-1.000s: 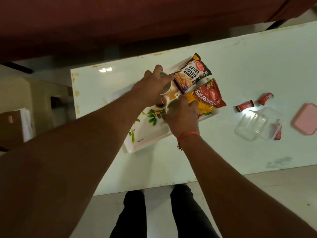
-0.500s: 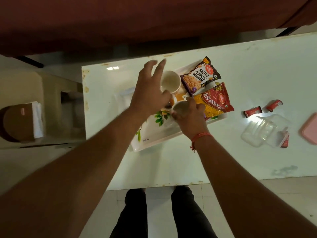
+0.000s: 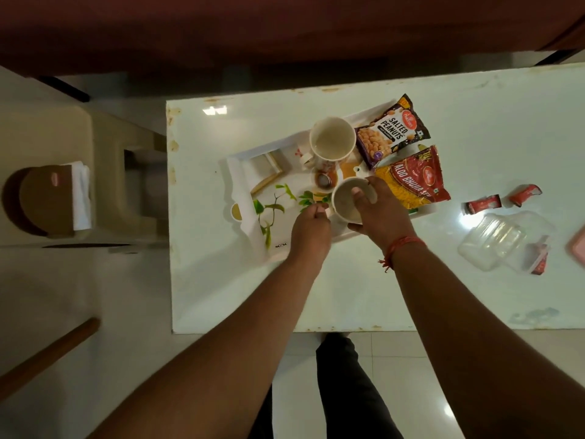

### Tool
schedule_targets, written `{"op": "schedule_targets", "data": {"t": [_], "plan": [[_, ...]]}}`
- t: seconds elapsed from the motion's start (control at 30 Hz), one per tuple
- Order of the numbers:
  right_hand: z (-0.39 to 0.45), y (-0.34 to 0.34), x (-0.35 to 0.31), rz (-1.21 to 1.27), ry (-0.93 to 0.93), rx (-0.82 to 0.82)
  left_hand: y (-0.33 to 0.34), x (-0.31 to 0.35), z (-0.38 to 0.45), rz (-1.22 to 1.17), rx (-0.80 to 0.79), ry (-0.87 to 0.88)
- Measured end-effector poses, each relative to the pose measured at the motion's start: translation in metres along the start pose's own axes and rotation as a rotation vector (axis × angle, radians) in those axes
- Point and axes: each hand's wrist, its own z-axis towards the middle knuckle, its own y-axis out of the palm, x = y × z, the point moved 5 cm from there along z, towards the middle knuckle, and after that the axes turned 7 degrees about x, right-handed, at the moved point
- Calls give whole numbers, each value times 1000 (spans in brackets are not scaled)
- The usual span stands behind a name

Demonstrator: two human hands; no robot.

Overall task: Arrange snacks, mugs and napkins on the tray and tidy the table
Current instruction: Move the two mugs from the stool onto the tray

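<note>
Tray (image 3: 243,172) in the head view sits at the left part of the white table (image 3: 253,296) and already carries most of the load — a salted-peanuts packet (image 3: 392,134) and a red sev packet (image 3: 411,182) overlapping its right end, and a far mug (image 3: 332,142) standing upright, which looks empty. A near mug (image 3: 346,201) is on the tray too, also seemingly empty; the right hand (image 3: 378,213) grips its rim with a finger hooked inside. The left hand (image 3: 310,228) is just beside that mug, fingers curled, though whether it pinches the handle is hidden. By my reading the mugs and snacks are nearly placed; no napkins show on the tray. Left to tidy — small red sachets (image 3: 482,204) and a clear plastic container (image 3: 493,240), open with no contents visible, well to the right.
</note>
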Motion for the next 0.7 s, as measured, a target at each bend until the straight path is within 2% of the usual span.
{"op": "schedule_targets", "data": {"t": [0.2, 0.3, 0.47, 0.7], "plan": [[0, -1, -1, -49, -15, -4, -5, 1, 5, 75, -33, 36], [6, -14, -14, -126, -44, 53, -13, 3, 8, 67, -24, 47], [16, -13, -21, -298, -55, -116, -18, 8, 13, 93, -13, 92], [12, -12, -16, -329, -55, -108, -23, 14, 12, 117, 0, 110]]}}
